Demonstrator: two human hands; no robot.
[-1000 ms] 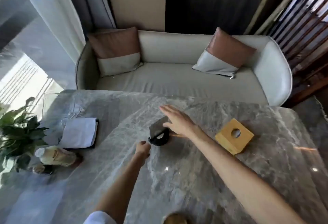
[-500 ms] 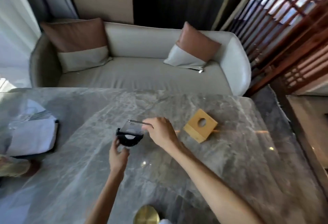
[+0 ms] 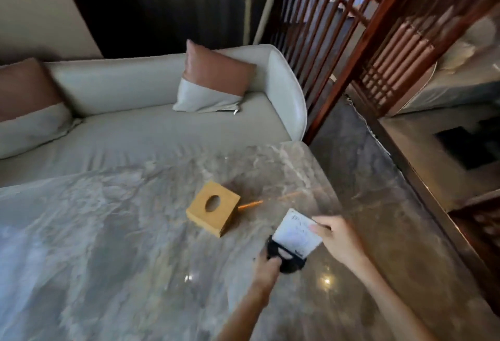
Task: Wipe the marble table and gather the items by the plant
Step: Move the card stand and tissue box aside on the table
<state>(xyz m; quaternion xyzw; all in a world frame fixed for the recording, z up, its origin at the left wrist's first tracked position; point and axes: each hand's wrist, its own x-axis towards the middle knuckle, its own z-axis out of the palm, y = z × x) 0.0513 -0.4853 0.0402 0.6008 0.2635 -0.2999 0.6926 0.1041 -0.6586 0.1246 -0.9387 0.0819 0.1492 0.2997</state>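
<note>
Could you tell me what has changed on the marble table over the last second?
The left hand, free a second ago, has taken hold of the black stand; the right hand now pinches its white card, and both carry it rightward past the wooden box. The view swung right, so the plant is out of frame. The box stayed put on the table.

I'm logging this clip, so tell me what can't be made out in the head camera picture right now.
- Card printing: too small and blurred.
- Black stand: shape partly hidden by left hand.
- Right hand: fingertips hidden behind card.
- Marble table: left and near sides cut off by frame.
</note>
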